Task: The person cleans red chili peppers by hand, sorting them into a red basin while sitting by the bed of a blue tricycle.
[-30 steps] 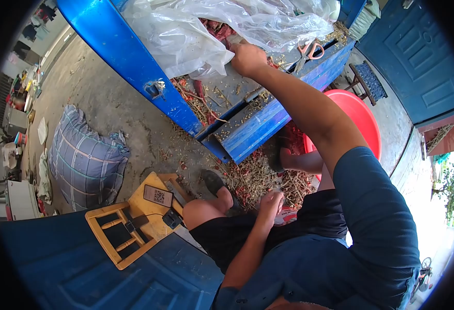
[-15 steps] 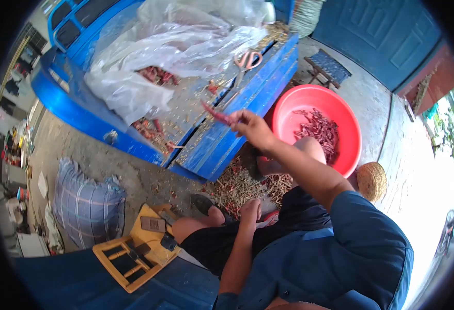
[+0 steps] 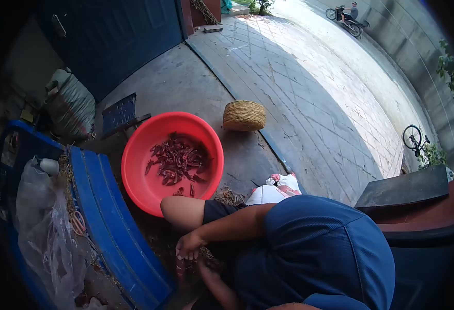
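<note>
In front of my lap, my right hand is closed around a dried red chili pepper, which hangs down from the fingers. Close beside it is my left hand, in shadow, its fingers mostly hidden. Beyond my knee stands a red plastic basin holding a heap of dried chilies. Scissors with pinkish handles lie on the blue cargo bed at left, next to a crumpled clear plastic sheet.
A woven straw stool stands right of the basin, and a low dark-topped stool behind it. A stuffed sack leans near the blue door. Outside, a person rides a motorbike; a bicycle stands by the wall.
My view has swung right toward the doorway. My right hand has drawn back from the cargo bed to my lap with a chili, close to my left hand. A motorbike rider now shows outside.
</note>
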`<state>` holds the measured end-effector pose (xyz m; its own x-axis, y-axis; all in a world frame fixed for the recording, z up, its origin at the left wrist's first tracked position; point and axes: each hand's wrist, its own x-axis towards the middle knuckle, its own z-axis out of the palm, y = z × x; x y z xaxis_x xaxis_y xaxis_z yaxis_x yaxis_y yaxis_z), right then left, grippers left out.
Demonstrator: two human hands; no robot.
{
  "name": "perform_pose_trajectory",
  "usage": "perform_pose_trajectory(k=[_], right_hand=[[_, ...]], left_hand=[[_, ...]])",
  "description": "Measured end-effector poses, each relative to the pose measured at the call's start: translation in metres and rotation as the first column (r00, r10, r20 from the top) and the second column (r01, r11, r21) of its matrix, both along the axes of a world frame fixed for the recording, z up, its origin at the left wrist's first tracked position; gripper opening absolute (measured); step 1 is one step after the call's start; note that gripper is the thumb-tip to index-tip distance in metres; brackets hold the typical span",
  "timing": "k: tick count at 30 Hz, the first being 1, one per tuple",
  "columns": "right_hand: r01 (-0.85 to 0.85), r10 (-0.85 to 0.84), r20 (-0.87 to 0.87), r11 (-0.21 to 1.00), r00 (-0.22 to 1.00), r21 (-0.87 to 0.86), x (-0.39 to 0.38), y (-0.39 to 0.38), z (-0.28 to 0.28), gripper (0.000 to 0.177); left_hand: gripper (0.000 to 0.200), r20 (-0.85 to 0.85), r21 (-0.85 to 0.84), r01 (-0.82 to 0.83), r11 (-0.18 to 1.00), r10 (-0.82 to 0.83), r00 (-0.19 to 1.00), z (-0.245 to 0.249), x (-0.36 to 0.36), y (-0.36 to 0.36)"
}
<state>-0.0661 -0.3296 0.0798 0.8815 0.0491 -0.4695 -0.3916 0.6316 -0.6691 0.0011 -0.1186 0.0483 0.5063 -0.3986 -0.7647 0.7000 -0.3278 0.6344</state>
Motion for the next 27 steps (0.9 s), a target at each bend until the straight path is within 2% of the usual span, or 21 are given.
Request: perform_pose_trajectory(k=[1,2,3,5,9,10,11,12,13,15,16,17,18,19,20,21,22,23,25,26,27], right_hand=[[-0.101,0.102,0.077,0.995,0.992,-0.012,-0.002,-0.002,0.003,0.015],[-0.252,0.263,0.099,0.961,0.96,-0.113,0.001,-0.005,-0.001,0.019],[-0.303,0.331,0.084,0.922,0.94,-0.243,0.001,-0.005,-0.008,0.029],[-0.456,0.529,0.065,0.781,0.846,-0.427,0.001,-0.006,-0.01,0.028],[-0.399,0.491,0.067,0.773,0.868,-0.493,0.004,-0.01,-0.013,0.022],[-0.268,0.303,0.047,0.897,0.952,-0.353,0.004,-0.014,-0.008,0.02],[-0.106,0.108,-0.003,0.972,0.994,-0.211,0.003,-0.018,-0.002,0.018],[-0.057,0.057,0.0,0.993,0.998,-0.099,0.002,-0.024,0.001,0.017],[-0.055,0.055,-0.003,0.993,0.998,-0.102,0.003,-0.024,0.0,0.017],[-0.135,0.126,-0.074,0.981,0.989,-0.141,0.005,-0.023,0.0,0.02],[-0.267,0.238,-0.126,0.904,0.963,-0.334,0.002,-0.018,0.007,0.028],[-0.382,0.421,-0.074,0.72,0.904,-0.579,0.02,-0.004,-0.029,0.034],[-0.403,0.507,-0.055,0.609,0.86,-0.683,0.038,0.02,-0.072,0.036],[-0.403,0.59,-0.049,0.486,0.806,-0.775,0.047,0.034,-0.095,0.039],[-0.404,0.588,-0.052,0.485,0.807,-0.776,0.045,0.037,-0.089,0.039],[-0.434,0.671,-0.048,0.422,0.74,-0.796,0.043,0.045,-0.075,0.037],[-0.458,0.746,-0.047,0.356,0.664,-0.815,0.043,0.051,-0.072,0.036],[-0.458,0.746,-0.049,0.355,0.664,-0.815,0.04,0.052,-0.072,0.036],[-0.642,0.712,0.012,0.641,0.702,-0.421,0.041,0.058,-0.082,0.034],[-0.642,0.711,0.011,0.641,0.703,-0.421,0.041,0.06,-0.087,0.034],[-0.558,0.671,0.058,0.659,0.739,-0.505,0.037,0.059,-0.083,0.034]], left_hand=[[0.023,-0.033,-0.022,0.018,1.0,-0.018,0.999,-0.013,0.029,0.011],[0.023,-0.07,-0.046,0.033,0.998,-0.037,0.997,-0.019,0.033,0.008],[0.022,-0.109,-0.069,0.047,0.996,-0.055,0.993,-0.026,0.036,0.005],[0.021,-0.185,-0.109,0.064,0.992,-0.083,0.979,-0.038,0.041,0.005],[0.02,-0.333,-0.177,0.054,0.983,-0.111,0.936,-0.06,0.046,0.013],[0.019,-0.368,-0.197,0.048,0.979,-0.119,0.922,-0.065,0.046,0.013],[0.019,-0.403,-0.217,0.04,0.975,-0.127,0.906,-0.07,0.046,0.013],[0.019,-0.384,-0.208,0.018,0.978,-0.099,0.918,-0.057,0.042,0.011],[0.019,-0.386,-0.211,0.02,0.977,-0.102,0.917,-0.055,0.042,0.015],[0.018,-0.36,-0.322,-0.136,0.937,0.012,0.933,-0.052,0.043,0.025],[0.021,-0.348,-0.084,-0.345,0.935,0.297,0.889,0.019,0.006,-0.021],[0.021,-0.351,-0.085,-0.342,0.936,0.293,0.889,-0.004,0.018,-0.009],[0.027,-0.535,-0.489,-0.153,0.859,-0.157,0.83,-0.041,0.04,0.011],[0.036,-0.475,-0.823,-0.08,0.563,-0.604,0.64,-0.062,0.051,0.022],[0.036,-0.475,-0.824,-0.08,0.561,-0.606,0.638,-0.048,0.04,0.024],[0.041,-0.07,-0.627,0.265,0.733,-0.391,0.918,0.011,-0.003,0.009],[0.047,0.445,-0.242,0.385,0.891,-0.25,0.86,0.122,-0.077,-0.02],[0.047,0.445,-0.243,0.384,0.89,-0.25,0.86,0.111,-0.073,-0.02],[0.048,0.402,-0.252,0.356,0.9,-0.237,0.885,0.109,-0.069,-0.022],[0.048,0.379,-0.256,0.342,0.904,-0.232,0.896,0.108,-0.068,-0.022],[0.048,0.354,-0.261,0.328,0.908,-0.226,0.907,0.105,-0.067,-0.024]])
